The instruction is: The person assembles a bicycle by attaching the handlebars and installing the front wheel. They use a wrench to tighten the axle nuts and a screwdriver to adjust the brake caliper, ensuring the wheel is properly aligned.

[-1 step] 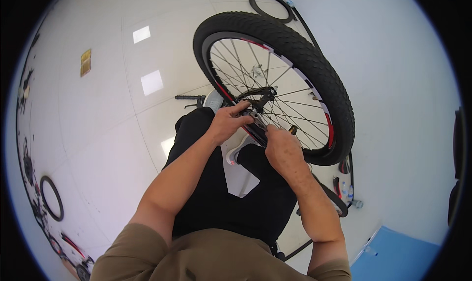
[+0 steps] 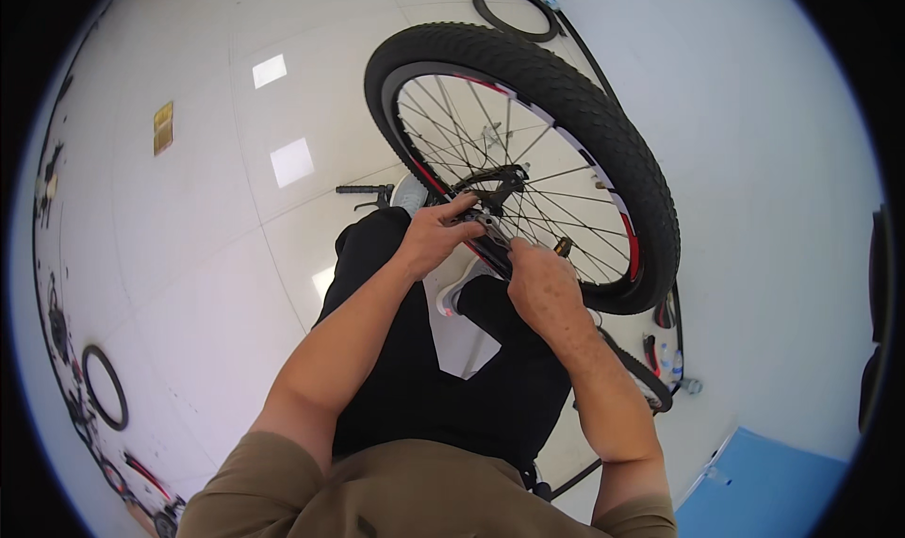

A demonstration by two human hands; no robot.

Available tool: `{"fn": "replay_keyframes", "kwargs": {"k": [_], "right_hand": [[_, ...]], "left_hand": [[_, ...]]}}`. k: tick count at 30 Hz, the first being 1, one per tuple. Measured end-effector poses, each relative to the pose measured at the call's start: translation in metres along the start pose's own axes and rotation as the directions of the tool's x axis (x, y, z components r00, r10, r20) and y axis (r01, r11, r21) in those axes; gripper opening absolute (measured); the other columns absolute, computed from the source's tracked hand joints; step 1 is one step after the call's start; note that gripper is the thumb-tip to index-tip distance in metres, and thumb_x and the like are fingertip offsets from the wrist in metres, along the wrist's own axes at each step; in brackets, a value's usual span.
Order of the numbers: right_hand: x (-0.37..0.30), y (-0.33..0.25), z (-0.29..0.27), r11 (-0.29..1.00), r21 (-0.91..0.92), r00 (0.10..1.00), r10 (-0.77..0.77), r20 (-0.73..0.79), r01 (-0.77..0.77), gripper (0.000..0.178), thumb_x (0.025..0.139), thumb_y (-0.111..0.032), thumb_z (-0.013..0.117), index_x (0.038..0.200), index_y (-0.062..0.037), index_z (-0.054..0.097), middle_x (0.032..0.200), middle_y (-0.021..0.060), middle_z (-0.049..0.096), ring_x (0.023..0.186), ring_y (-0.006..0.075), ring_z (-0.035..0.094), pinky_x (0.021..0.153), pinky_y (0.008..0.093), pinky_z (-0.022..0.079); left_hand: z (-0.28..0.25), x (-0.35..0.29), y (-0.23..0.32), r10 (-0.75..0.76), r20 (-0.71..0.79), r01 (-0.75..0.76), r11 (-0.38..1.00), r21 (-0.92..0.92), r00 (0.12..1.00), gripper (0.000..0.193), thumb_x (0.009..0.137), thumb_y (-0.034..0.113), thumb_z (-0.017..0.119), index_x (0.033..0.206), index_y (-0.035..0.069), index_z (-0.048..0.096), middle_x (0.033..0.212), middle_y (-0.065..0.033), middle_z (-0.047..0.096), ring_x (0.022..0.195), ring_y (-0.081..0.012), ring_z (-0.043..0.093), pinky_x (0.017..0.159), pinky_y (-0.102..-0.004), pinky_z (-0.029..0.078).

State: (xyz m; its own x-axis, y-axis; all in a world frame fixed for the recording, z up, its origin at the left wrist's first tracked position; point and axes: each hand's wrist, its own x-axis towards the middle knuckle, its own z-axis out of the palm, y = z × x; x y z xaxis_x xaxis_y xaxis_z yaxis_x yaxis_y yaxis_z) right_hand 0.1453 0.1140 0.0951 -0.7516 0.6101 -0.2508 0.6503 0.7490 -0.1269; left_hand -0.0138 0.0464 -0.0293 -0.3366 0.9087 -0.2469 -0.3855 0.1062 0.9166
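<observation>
The left hand (image 2: 439, 241) and right hand (image 2: 547, 285) pinch a silver piece (image 2: 495, 229) slanting between them, the big wheel (image 2: 514, 177) just ahead.

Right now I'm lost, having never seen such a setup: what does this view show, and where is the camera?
There is no robot here, just a person working bare-handed. The camera sits on their head and looks down; its wide lens bends straight lines. The left hand and right hand meet beside a large spoked bicycle wheel, with a small silvery metal piece at their fingertips; I can't tell exactly what it is. On the pale tiled floor lie a loose tire and a flat yellowish piece.
</observation>
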Motion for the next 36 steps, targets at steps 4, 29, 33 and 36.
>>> {"fn": "replay_keyframes", "kwargs": {"k": [4, 29, 33, 36], "right_hand": [[-0.001, 0.004, -0.005, 0.999, 0.045, 1.000, -0.008, 0.003, 0.008, 0.010, 0.087, -0.005, 0.054, 0.094, -0.0011, 0.060, 0.083, 0.0188, 0.068, 0.081, 0.0353, 0.069, 0.074, 0.0444, 0.055], [0.017, 0.041, 0.144, 0.868, 0.408, 0.785, 0.034, -0.618, 0.284, 0.014, 0.085, -0.003, 0.064, 0.098, -0.0048, 0.059, 0.074, 0.0119, 0.060, 0.069, 0.0322, 0.067, 0.059, 0.0422, 0.053], [0.019, 0.040, 0.143, 0.849, 0.445, 0.794, 0.050, -0.606, 0.287, 0.013, 0.085, -0.002, 0.064, 0.096, -0.0050, 0.058, 0.077, 0.0132, 0.062, 0.072, 0.0338, 0.066, 0.062, 0.0429, 0.053], [0.013, 0.035, 0.132, 0.815, 0.506, 0.819, 0.070, -0.570, 0.282, 0.012, 0.087, -0.002, 0.063, 0.097, -0.0030, 0.058, 0.082, 0.0155, 0.064, 0.076, 0.0361, 0.066, 0.066, 0.0445, 0.053]], "left_hand": [[0.001, 0.005, -0.004, -0.059, -0.021, 0.061, 0.996, 0.060, 0.998, 0.060, 0.083, 0.010, 0.077, 0.139, 0.000, 0.055, 0.137, -0.0106, 0.060, 0.114, -0.0128, 0.059, 0.098, -0.0254, 0.046], [-0.002, 0.006, -0.011, -0.116, -0.030, 0.115, 0.992, -0.047, 0.993, 0.061, 0.090, 0.006, 0.072, 0.144, -0.003, 0.046, 0.126, -0.0098, 0.063, 0.103, -0.0114, 0.060, 0.092, -0.0237, 0.048], [-0.001, 0.005, -0.010, -0.133, -0.037, 0.132, 0.991, -0.036, 0.990, 0.061, 0.090, 0.007, 0.072, 0.144, -0.003, 0.047, 0.129, -0.0100, 0.062, 0.105, -0.0114, 0.060, 0.093, -0.0237, 0.047], [-0.003, 0.005, -0.010, -0.136, -0.026, 0.136, 0.991, -0.009, 0.990, 0.061, 0.089, 0.007, 0.072, 0.144, -0.003, 0.047, 0.129, -0.0093, 0.061, 0.106, -0.0110, 0.058, 0.093, -0.0231, 0.046]]}}
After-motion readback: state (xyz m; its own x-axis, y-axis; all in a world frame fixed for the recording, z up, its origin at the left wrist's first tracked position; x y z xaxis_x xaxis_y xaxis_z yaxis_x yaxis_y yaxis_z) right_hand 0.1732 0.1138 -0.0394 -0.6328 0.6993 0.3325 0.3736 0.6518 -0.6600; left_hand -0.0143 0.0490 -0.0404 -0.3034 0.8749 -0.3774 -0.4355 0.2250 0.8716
